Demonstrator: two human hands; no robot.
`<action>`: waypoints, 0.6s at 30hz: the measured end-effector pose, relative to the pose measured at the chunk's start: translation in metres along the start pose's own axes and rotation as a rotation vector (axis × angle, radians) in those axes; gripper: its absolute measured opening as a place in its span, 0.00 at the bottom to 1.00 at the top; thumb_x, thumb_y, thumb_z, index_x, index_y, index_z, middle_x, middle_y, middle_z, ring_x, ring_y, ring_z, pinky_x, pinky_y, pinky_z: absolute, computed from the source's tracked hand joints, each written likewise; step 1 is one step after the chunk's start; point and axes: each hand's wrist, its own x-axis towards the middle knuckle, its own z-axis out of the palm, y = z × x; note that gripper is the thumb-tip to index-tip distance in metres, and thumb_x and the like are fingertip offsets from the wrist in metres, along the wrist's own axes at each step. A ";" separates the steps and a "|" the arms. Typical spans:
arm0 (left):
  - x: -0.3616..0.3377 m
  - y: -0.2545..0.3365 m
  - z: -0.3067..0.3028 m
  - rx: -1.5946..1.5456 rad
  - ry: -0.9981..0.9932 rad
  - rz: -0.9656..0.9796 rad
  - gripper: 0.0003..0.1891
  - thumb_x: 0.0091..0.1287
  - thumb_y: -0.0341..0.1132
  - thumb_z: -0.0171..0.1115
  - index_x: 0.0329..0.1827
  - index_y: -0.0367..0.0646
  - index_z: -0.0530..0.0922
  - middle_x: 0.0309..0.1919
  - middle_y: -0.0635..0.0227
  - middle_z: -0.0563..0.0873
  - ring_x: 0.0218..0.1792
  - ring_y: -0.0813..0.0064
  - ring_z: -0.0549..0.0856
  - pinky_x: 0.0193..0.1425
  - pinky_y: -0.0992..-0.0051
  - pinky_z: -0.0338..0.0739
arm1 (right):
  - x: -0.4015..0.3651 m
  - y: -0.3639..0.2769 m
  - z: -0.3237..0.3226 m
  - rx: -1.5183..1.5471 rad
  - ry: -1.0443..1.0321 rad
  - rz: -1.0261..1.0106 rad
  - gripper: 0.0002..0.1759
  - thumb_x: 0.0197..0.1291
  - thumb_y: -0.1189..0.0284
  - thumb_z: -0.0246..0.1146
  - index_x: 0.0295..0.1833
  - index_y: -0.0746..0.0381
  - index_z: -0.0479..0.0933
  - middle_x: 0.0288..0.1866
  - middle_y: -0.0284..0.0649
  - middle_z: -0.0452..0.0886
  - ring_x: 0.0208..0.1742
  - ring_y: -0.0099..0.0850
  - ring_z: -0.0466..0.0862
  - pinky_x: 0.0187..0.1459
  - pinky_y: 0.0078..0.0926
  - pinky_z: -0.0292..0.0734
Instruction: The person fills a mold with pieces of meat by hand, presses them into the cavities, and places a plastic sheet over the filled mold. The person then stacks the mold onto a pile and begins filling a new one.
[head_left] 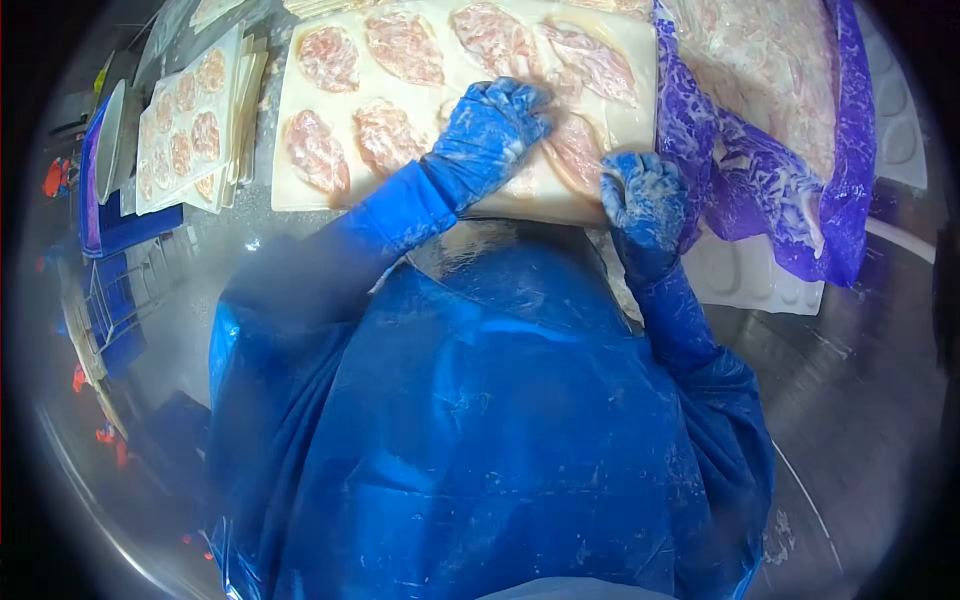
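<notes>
A cream-coloured tray (380,88) with shaped recesses carries several pale pink pieces of raw meat, likely chicken fillets. My left hand (500,125), in a wet blue glove, is over the middle of the tray with its fingers curled down among the pieces. What lies under those fingers is hidden. Just right of it, a smooth fillet (574,155) lies near the front edge. At the tray's front right corner is my right hand (648,200), gloved and smeared white, its fingers curled in. Whether it grips anything is hidden.
A purple plastic liner (850,120) holds a large heap of raw meat (760,60) to the right. Part of a white moulded tray (735,275) shows beneath it. More cream trays with meat stand stacked (180,130) at left. The metal table (850,400) is wet.
</notes>
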 end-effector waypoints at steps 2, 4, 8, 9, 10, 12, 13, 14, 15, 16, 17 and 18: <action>-0.003 0.011 0.003 0.177 -0.025 0.134 0.17 0.67 0.28 0.59 0.58 0.48 0.83 0.63 0.64 0.82 0.61 0.61 0.81 0.68 0.62 0.74 | -0.001 -0.001 -0.001 -0.015 0.015 0.014 0.15 0.60 0.63 0.67 0.50 0.57 0.81 0.46 0.42 0.83 0.49 0.44 0.80 0.52 0.44 0.73; -0.011 0.016 0.017 0.356 -0.080 0.197 0.17 0.66 0.26 0.57 0.56 0.46 0.83 0.63 0.64 0.82 0.62 0.59 0.81 0.70 0.62 0.74 | 0.007 -0.005 0.006 0.092 0.095 0.019 0.16 0.58 0.62 0.67 0.50 0.57 0.80 0.45 0.43 0.82 0.49 0.44 0.80 0.52 0.45 0.73; -0.015 0.015 0.010 0.153 -0.083 0.230 0.19 0.61 0.26 0.59 0.56 0.45 0.82 0.60 0.59 0.83 0.64 0.56 0.79 0.72 0.61 0.72 | 0.028 -0.029 0.005 -0.057 -0.195 0.020 0.26 0.59 0.57 0.68 0.58 0.60 0.78 0.50 0.42 0.81 0.52 0.42 0.79 0.51 0.43 0.74; -0.018 0.016 0.009 0.155 -0.086 0.234 0.19 0.61 0.26 0.59 0.56 0.45 0.82 0.60 0.59 0.83 0.64 0.56 0.79 0.72 0.61 0.72 | 0.027 -0.028 0.006 -0.057 -0.192 0.024 0.26 0.59 0.57 0.68 0.58 0.60 0.78 0.50 0.42 0.81 0.52 0.42 0.79 0.51 0.43 0.74; -0.019 0.018 0.008 0.153 -0.080 0.233 0.19 0.61 0.25 0.58 0.56 0.44 0.82 0.59 0.58 0.83 0.65 0.56 0.79 0.72 0.60 0.72 | 0.028 -0.026 0.007 0.107 -0.095 -0.095 0.19 0.57 0.63 0.68 0.51 0.59 0.77 0.45 0.44 0.80 0.47 0.44 0.80 0.47 0.42 0.75; -0.020 0.020 0.006 0.149 -0.072 0.237 0.20 0.60 0.25 0.58 0.57 0.43 0.81 0.59 0.57 0.83 0.65 0.55 0.78 0.73 0.60 0.72 | 0.027 -0.018 0.020 0.264 0.007 -0.213 0.13 0.55 0.70 0.69 0.45 0.58 0.77 0.40 0.47 0.80 0.42 0.46 0.81 0.44 0.40 0.75; -0.021 0.022 0.007 0.140 -0.074 0.241 0.19 0.61 0.25 0.58 0.57 0.42 0.81 0.59 0.56 0.83 0.65 0.55 0.78 0.73 0.59 0.71 | 0.022 -0.012 0.036 0.388 0.011 -0.173 0.11 0.56 0.73 0.68 0.44 0.59 0.76 0.38 0.44 0.79 0.40 0.43 0.81 0.44 0.37 0.75; -0.022 0.023 0.007 0.132 -0.075 0.244 0.19 0.61 0.25 0.58 0.56 0.41 0.81 0.58 0.56 0.83 0.65 0.55 0.78 0.74 0.59 0.70 | 0.022 -0.011 0.038 0.511 0.014 -0.135 0.10 0.56 0.76 0.67 0.43 0.59 0.75 0.36 0.41 0.78 0.39 0.40 0.81 0.45 0.34 0.75; -0.024 0.025 0.006 0.124 -0.074 0.244 0.19 0.61 0.25 0.58 0.56 0.40 0.80 0.58 0.56 0.82 0.66 0.54 0.77 0.74 0.59 0.69 | 0.023 -0.006 0.036 0.508 0.013 -0.137 0.10 0.56 0.76 0.67 0.43 0.59 0.75 0.36 0.41 0.78 0.39 0.40 0.81 0.45 0.34 0.75; -0.026 0.026 0.008 0.125 -0.070 0.241 0.19 0.61 0.25 0.58 0.56 0.40 0.80 0.58 0.56 0.82 0.66 0.54 0.77 0.74 0.59 0.69 | 0.025 0.000 0.032 0.766 -0.158 0.001 0.09 0.56 0.78 0.66 0.42 0.60 0.74 0.36 0.37 0.77 0.38 0.35 0.79 0.45 0.30 0.74; -0.028 0.029 0.010 0.132 -0.052 0.240 0.19 0.61 0.25 0.57 0.57 0.40 0.80 0.58 0.56 0.82 0.66 0.55 0.77 0.75 0.58 0.68 | 0.028 0.002 0.024 1.019 -0.333 0.147 0.08 0.57 0.79 0.65 0.41 0.60 0.74 0.35 0.33 0.75 0.37 0.29 0.77 0.45 0.26 0.74; -0.029 0.029 0.012 0.138 -0.036 0.241 0.19 0.61 0.25 0.57 0.57 0.40 0.80 0.58 0.55 0.82 0.66 0.55 0.77 0.76 0.58 0.67 | 0.032 0.003 0.016 1.018 -0.333 0.146 0.08 0.57 0.79 0.65 0.41 0.60 0.74 0.35 0.33 0.75 0.37 0.29 0.77 0.45 0.26 0.74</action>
